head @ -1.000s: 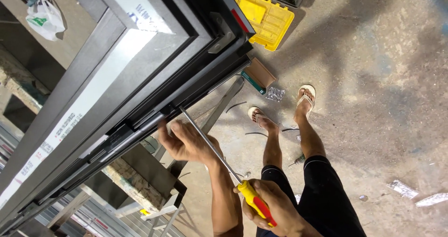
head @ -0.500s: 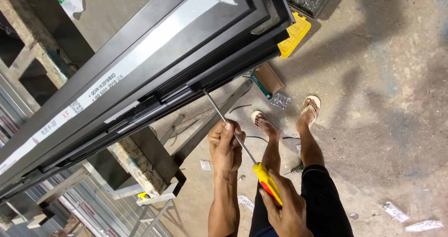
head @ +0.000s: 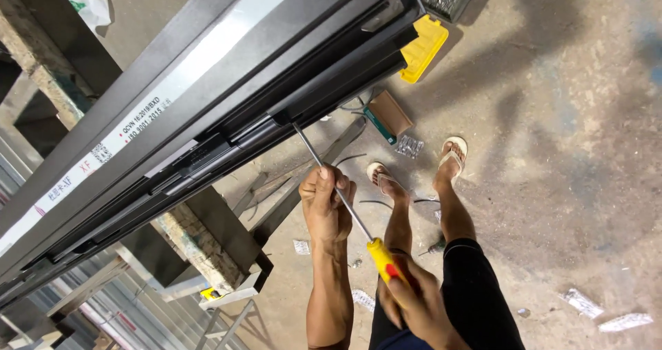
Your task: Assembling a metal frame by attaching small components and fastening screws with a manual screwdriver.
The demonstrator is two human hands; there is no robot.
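Observation:
A long screwdriver [head: 333, 184] with a yellow and red handle runs from my right hand up to the dark aluminium window frame [head: 207, 108], its tip at the frame's lower edge. My right hand [head: 414, 302] grips the handle at the bottom of the view. My left hand [head: 327, 205] is closed around the metal shaft about halfway along. The frame lies slanted across the upper left, with a white printed strip along it.
My legs and sandalled feet [head: 452, 153] stand on a stained concrete floor. A yellow case [head: 424, 46], a small brown box [head: 389, 115] and scattered wrappers [head: 620, 321] lie on the floor. Metal stands and a brick support [head: 200, 246] hold the frame at lower left.
My left hand left the frame's edge and moved down onto the screwdriver shaft. The view shifted, so the frame sits higher and the screwdriver tip now meets the frame.

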